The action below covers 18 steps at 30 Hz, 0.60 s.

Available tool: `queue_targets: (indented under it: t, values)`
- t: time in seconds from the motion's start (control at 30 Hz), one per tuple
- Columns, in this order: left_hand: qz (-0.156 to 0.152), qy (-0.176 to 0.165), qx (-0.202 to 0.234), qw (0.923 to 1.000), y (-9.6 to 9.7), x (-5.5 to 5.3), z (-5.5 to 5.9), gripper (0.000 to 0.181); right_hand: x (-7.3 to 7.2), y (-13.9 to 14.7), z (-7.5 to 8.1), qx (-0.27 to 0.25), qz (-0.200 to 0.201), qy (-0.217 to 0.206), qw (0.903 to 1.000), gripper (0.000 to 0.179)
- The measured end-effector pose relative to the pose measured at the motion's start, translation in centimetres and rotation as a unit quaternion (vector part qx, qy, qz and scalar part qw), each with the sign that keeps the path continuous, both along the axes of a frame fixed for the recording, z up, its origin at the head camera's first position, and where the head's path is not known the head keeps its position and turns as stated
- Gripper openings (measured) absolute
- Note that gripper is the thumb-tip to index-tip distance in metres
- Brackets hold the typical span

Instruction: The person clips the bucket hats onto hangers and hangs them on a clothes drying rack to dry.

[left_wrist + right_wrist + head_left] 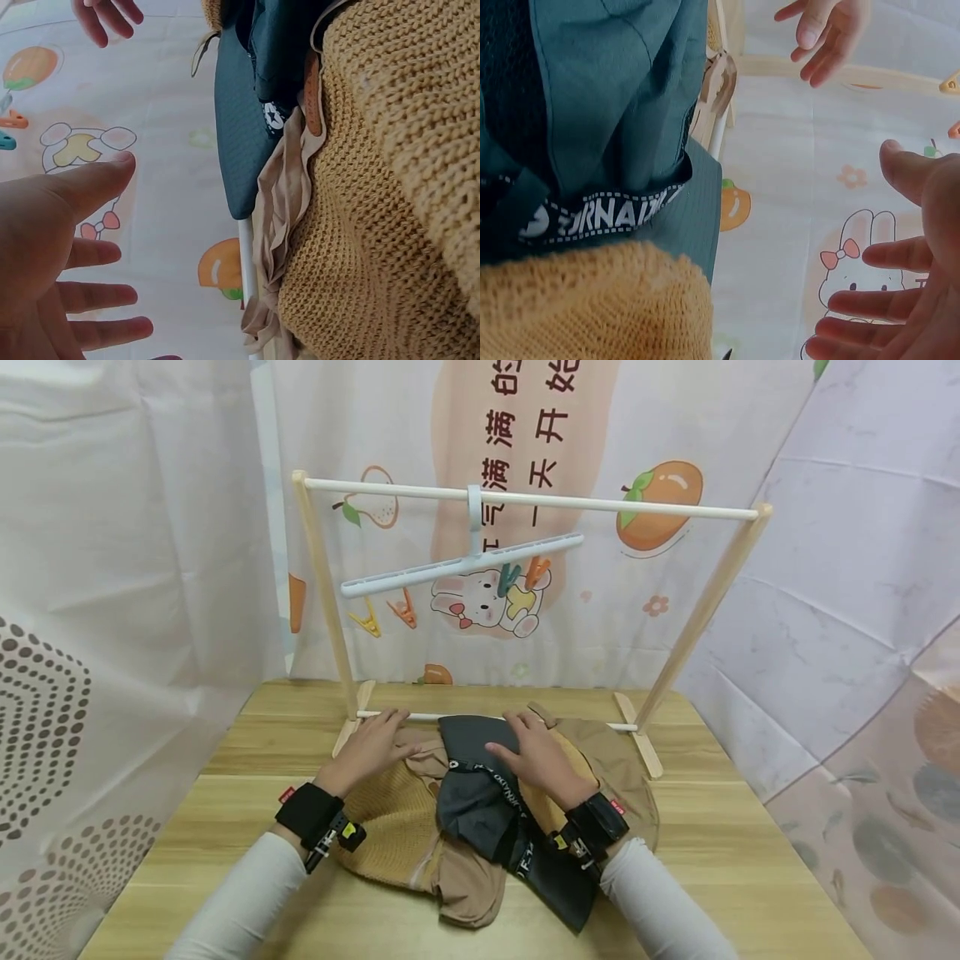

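Note:
Both hands are held over a pile of hats on the wooden table. My left hand (367, 753), fingers spread, is over the left side of a mustard knitted hat (393, 818) with tan cloth edges. A dark cap (480, 806) with a white-lettered strap lies in the middle, its brim pointing away. My right hand (542, 758) is above its right side, close to a second mustard knitted piece (540, 802) and a tan hat (615, 756). In both wrist views the fingers (97, 296) are extended with nothing between them.
A wooden rack with a white top bar (600, 505) stands behind the hats, its feet (648, 756) on the table. A pale blue hanger (457, 564) hangs tilted from the bar, with yellow (367, 620), orange and teal clips (507, 579). Printed curtains surround the table.

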<state>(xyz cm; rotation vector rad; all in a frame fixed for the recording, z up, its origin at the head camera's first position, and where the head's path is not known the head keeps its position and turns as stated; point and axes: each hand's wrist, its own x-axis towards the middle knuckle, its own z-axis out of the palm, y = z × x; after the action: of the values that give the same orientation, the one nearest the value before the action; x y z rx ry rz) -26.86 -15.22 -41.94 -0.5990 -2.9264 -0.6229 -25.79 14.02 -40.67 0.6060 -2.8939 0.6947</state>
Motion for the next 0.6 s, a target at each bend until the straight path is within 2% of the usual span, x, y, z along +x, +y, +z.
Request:
queue_targets:
  t: [0.23, 0.37, 0.6]
  values:
    - [-0.019, 0.023, -0.008, 0.9995, -0.3, -0.1, -0.6, 0.058, 0.7, -1.1, 0.3, -0.039, 0.006, -0.057, 0.9976, 0.066]
    - [-0.027, 0.03, -0.003, 0.9992, -0.5, -0.1, -0.7, 0.055, 0.9, -1.6, 0.4, -0.042, 0.017, -0.061, 0.9971, 0.066]
    - [-0.045, -0.002, 0.006, 0.999, -0.7, 0.0, -1.0, 0.051, 1.4, -2.7, 0.3, -0.035, 0.027, -0.066, 0.9968, 0.065]
